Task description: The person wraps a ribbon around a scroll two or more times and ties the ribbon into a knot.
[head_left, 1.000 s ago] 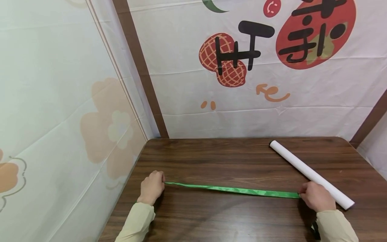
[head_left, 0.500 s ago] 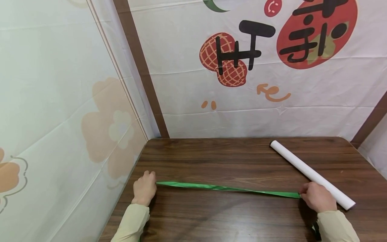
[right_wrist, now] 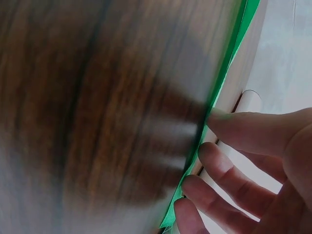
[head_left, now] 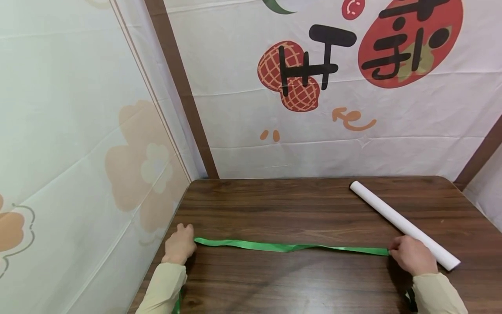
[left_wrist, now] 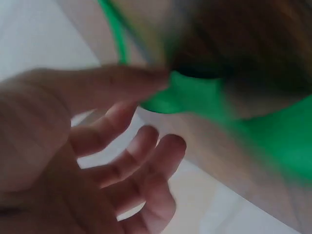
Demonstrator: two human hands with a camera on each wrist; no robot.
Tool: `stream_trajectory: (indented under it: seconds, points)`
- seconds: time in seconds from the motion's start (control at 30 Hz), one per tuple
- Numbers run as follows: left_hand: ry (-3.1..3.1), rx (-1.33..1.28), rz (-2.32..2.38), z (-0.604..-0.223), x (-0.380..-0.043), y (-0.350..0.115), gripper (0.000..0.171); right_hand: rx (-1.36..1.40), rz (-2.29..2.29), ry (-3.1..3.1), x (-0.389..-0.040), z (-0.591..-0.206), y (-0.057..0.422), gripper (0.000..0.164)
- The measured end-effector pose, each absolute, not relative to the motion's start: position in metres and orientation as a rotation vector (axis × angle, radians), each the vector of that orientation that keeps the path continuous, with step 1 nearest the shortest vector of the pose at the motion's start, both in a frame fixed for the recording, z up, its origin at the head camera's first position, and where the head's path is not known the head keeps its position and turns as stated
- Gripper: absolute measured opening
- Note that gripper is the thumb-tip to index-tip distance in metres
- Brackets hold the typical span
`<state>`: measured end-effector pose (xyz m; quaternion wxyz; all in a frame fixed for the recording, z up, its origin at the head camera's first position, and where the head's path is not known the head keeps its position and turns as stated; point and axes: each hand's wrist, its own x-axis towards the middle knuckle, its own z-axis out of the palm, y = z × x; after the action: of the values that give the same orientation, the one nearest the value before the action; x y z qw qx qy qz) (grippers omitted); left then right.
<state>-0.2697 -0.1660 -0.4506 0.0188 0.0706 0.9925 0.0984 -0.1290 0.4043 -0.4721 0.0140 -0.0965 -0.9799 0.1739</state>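
A narrow green ribbon (head_left: 266,247) runs across the brown wood-grain table (head_left: 274,209) between my two hands, slightly wavy and twisted. At the table's left side, my left hand (head_left: 179,246) pinches it between thumb (left_wrist: 141,80) and index finger, the other fingers loosely bent. More green ribbon trails below the left sleeve at the bottom of the head view. On the right, my right hand (head_left: 413,256) holds the ribbon near its end. In the right wrist view, thumb and fingertips lie along the ribbon (right_wrist: 224,78), and its frayed tip shows below the fingers.
A white rolled tube (head_left: 404,224) lies diagonally on the table's right, its near end just beyond my right hand. A printed white cloth wall (head_left: 235,109) stands behind the table. Another cloth wall (head_left: 78,152) borders the left edge.
My left hand has moved left along the table, so a longer stretch of ribbon lies between the hands. It now looks wavier. The right hand stays in place.
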Motion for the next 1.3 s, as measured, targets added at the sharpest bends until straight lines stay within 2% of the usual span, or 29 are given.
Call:
stream_trajectory:
  seconds: [0.27, 0.37, 0.83, 1.3]
  points:
    - [2.963, 0.703, 0.462, -0.447, -0.272, -0.121, 0.035, -0.306, 0.526, -3.05, -0.129, -0.47, 0.404, 0.003]
    - [2.888, 0.804, 0.463, -0.451, -0.273, -0.106, 0.033, -0.31, 0.532, -3.042, -0.129, -0.471, 0.403, 0.003]
    - [2.773, 0.836, 0.434, -0.459, -0.276, -0.088, 0.01, -0.31, 0.529, -3.011, -0.128, -0.47, 0.404, 0.004]
    - [3.204, 0.959, 0.179, -0.466, -0.28, -0.105, 0.03, -0.333, 0.544, -3.012, -0.127, -0.472, 0.404, 0.005]
